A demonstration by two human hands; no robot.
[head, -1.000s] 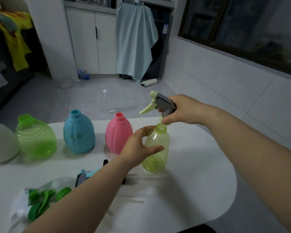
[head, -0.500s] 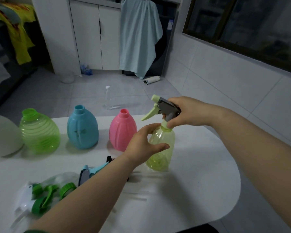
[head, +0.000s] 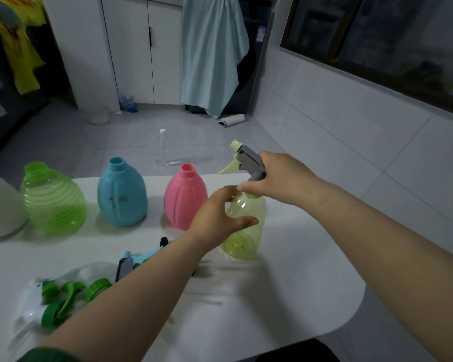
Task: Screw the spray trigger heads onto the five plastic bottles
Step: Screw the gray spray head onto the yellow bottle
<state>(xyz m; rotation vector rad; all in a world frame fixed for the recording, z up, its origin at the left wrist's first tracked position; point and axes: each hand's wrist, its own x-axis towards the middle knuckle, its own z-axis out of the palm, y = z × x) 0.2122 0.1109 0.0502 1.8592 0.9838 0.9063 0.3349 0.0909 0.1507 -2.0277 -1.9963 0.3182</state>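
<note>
Yellow bottle (head: 246, 226) upright on the worktop (head: 285, 296): left hand (head: 215, 218) grasps it, right hand (head: 280, 176) clasps the trigger head (head: 246, 159).

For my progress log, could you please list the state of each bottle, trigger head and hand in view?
yellow bottle: upright, trigger head on its neck
gray trigger head: held by right hand
left hand: wrapped around yellow bottle
pink bottle: upright, uncapped
blue bottle: upright, uncapped
green bottle: upright, uncapped
loose trigger heads: lying on table
</note>
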